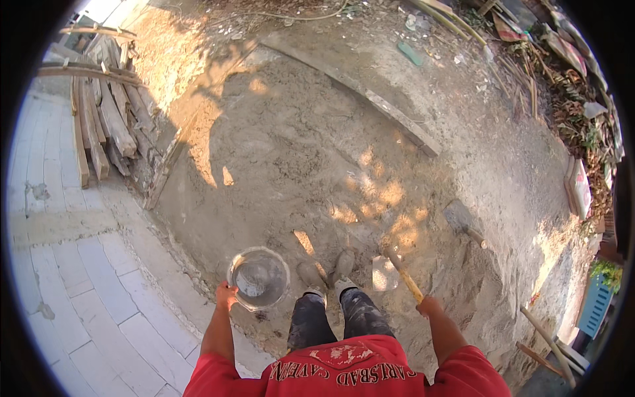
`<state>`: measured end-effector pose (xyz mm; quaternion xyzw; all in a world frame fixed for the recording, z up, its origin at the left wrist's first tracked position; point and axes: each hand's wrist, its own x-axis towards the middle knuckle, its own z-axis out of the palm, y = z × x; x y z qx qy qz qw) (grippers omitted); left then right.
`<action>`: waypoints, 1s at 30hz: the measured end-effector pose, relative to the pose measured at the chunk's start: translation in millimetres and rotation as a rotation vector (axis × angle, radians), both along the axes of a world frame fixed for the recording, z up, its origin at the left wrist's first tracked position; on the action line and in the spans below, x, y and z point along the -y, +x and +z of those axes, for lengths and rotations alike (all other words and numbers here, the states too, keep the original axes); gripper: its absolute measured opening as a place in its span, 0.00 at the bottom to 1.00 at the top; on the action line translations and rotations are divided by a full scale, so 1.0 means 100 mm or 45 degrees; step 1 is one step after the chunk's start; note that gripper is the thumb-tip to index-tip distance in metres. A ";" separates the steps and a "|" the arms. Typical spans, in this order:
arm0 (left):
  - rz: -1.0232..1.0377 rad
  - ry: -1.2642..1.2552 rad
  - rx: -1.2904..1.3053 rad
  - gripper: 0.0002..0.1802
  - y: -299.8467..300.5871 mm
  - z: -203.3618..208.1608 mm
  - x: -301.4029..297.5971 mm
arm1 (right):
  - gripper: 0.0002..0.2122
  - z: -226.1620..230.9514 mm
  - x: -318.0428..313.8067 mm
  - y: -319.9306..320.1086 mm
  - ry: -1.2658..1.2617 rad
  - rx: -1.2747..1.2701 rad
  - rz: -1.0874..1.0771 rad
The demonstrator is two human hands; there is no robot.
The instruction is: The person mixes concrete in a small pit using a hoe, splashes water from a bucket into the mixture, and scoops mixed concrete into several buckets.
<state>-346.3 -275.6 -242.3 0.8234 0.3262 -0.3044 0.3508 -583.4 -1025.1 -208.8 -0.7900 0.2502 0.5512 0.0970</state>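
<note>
My left hand (226,295) is closed on the rim of a round bucket (288,280), held beside my left leg. Grey, wet-looking material (258,278) coats or partly fills its inside; how deep it goes I cannot tell. In my right hand (430,306) is the wooden handle of a hoe (408,281), its pale, square blade (385,273) just right of my boots and dappled by sunlight. Whether that blade touches the ground I cannot tell. Under and ahead of my feet spreads wet grey mortar (278,132).
Long boards (397,119) border the mortar ahead, with another board (170,162) on its left. Stacked timber (109,119) lies beyond pale paving (92,291). Rightward are a second tool (458,216), loose sticks (548,344), sacks (578,188) and a blue crate (594,304).
</note>
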 end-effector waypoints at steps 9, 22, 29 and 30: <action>0.285 -0.408 0.259 0.31 1.43 1.22 2.02 | 0.16 0.34 -0.23 -1.48 -0.104 0.197 -0.641; 0.856 -0.906 0.202 0.18 3.14 0.33 4.46 | 0.21 1.32 0.55 0.29 0.073 0.407 -1.478; 1.125 -0.765 0.405 0.20 4.24 0.32 5.57 | 0.19 1.52 2.10 2.16 0.044 0.450 -1.302; 1.158 -0.744 0.399 0.20 4.34 0.42 5.72 | 0.19 1.59 2.34 2.36 0.031 0.442 -1.294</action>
